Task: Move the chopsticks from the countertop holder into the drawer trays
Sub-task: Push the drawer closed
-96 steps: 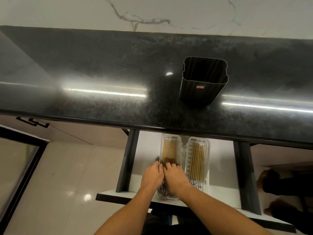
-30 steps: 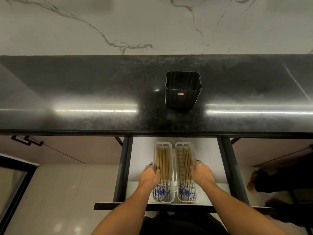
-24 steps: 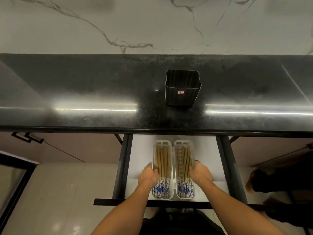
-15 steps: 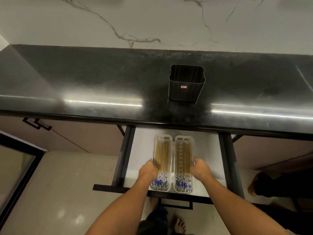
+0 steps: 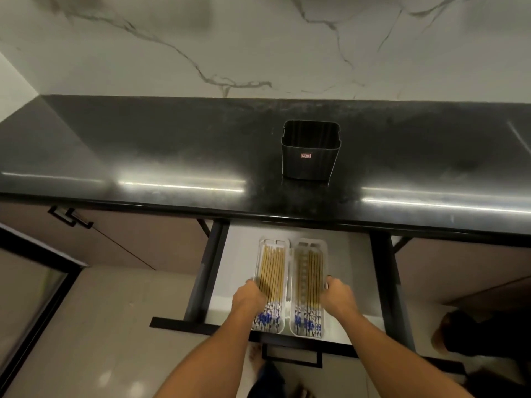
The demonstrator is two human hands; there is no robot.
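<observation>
Two clear plastic trays lie side by side in the open white drawer [image 5: 347, 259]. The left tray [image 5: 274, 245] and the right tray [image 5: 310, 245] each hold several tan chopsticks [image 5: 273, 271] with blue-patterned ends. My left hand [image 5: 248, 297] grips the outer edge of the left tray. My right hand [image 5: 337, 295] grips the outer edge of the right tray. The black ribbed holder [image 5: 310, 156] stands on the dark countertop [image 5: 172, 145], and no chopsticks show in it.
The drawer's black front and handle [image 5: 291, 359] jut out below my forearms. Cabinet handles [image 5: 70, 218] are at the left. A glass door edge [image 5: 34, 282] stands at the lower left. Another person's feet [image 5: 442, 331] are at the lower right.
Both hands left the left tray's chopsticks and went to the outer sides of the two trays. They stay there while the camera view pulls back and tilts.
</observation>
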